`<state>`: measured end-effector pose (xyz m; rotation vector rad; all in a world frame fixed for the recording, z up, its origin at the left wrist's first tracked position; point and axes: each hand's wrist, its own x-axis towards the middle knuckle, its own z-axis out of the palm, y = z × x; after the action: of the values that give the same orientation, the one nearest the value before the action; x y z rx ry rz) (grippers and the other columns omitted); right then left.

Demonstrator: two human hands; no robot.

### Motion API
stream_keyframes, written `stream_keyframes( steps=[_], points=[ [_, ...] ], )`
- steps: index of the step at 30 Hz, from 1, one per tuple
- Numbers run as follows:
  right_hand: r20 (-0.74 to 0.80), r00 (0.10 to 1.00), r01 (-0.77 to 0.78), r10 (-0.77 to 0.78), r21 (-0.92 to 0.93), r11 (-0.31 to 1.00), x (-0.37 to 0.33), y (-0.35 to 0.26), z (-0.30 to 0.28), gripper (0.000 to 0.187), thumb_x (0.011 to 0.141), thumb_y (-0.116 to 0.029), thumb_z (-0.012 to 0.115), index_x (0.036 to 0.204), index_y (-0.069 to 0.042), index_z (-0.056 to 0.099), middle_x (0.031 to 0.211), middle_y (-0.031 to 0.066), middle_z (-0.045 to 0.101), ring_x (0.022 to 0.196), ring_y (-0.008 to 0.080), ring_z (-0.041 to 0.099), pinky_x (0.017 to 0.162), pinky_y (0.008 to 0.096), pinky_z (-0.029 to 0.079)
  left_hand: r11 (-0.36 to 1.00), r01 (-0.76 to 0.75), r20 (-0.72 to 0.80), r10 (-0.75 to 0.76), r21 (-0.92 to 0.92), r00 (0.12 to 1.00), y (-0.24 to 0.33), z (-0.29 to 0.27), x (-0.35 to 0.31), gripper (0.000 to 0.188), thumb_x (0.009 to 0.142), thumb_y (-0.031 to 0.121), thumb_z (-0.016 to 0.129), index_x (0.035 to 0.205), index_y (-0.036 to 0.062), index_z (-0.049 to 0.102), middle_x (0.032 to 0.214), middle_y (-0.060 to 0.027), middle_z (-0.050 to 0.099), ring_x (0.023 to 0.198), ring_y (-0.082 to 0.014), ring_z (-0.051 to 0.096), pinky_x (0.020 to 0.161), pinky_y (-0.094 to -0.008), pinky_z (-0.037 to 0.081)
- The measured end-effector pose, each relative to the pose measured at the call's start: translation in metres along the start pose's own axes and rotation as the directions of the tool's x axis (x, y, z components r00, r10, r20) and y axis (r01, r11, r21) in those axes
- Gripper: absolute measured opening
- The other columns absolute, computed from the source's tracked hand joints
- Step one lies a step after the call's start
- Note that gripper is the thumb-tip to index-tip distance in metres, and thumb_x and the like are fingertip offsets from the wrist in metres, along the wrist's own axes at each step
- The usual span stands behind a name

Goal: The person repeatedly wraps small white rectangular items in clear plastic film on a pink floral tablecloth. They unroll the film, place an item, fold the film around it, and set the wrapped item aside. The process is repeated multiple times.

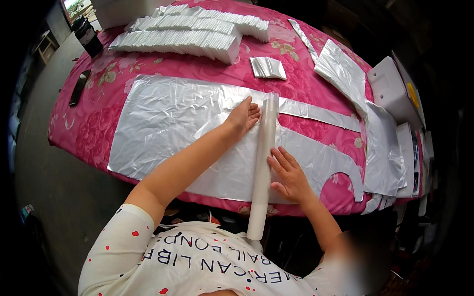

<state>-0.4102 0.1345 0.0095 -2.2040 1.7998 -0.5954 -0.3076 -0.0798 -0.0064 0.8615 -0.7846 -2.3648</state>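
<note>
A thin, whitish plastic apron (163, 123) lies flat across the table, a long strap and a curved cut-out at its right end. Across it rests a pale tube (262, 163), its near end jutting past the table edge toward my body. My left hand (243, 116) is at the tube's left side near its far end, fingers loosely extended and nothing in them. On the other side, my right hand (289, 175) has its fingers spread, with the fingertips at the tube's middle.
Long rows of folded white packets (182, 42) stand at the back, with a small separate stack (267, 67) nearer. More plastic sheets (340, 74) lie at the right beside a white foam box (392, 89). A phone (79, 88) and a dark bottle (87, 37) are at the left.
</note>
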Motion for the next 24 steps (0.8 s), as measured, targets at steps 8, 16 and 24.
stream_keyframes(
  steps=[8,16,24],
  points=[
    [0.071,0.963,0.266,-0.262,-0.064,0.962,0.13,-0.08,0.07,0.064,0.088,-0.052,0.04,0.128,-0.003,0.047,0.136,0.0123,0.042,0.133,0.0341,0.025,0.11,0.0473,0.015,0.758,-0.536,0.048,0.561,0.373,0.827,0.104,-0.094,-0.088,0.038,0.096,0.025,0.04,0.118,-0.0041,0.048,0.119,-0.0155,0.055,0.112,-0.0223,0.052,0.099,-0.0332,0.039],
    [-0.046,0.851,0.475,-0.524,0.495,0.727,0.196,-0.154,0.076,0.038,0.088,-0.034,0.054,0.107,-0.002,0.061,0.11,0.0119,0.062,0.111,0.0292,0.053,0.092,0.0398,0.042,0.71,-0.402,-0.166,0.585,0.579,0.794,0.115,-0.216,-0.249,0.036,0.098,0.024,0.037,0.119,-0.0013,0.05,0.115,-0.0131,0.057,0.105,-0.0182,0.055,0.091,-0.0289,0.042],
    [-0.118,0.817,0.573,-0.564,0.068,0.817,0.267,-0.132,0.147,0.046,0.088,-0.041,0.047,0.12,-0.008,0.056,0.135,0.0114,0.044,0.134,0.0301,0.026,0.109,0.0454,0.019,0.691,-0.246,-0.328,0.587,0.68,0.741,0.051,-0.235,-0.309,0.033,0.098,0.022,0.038,0.116,-0.003,0.051,0.109,-0.0114,0.059,0.097,-0.0162,0.059,0.085,-0.0272,0.046]
  ],
)
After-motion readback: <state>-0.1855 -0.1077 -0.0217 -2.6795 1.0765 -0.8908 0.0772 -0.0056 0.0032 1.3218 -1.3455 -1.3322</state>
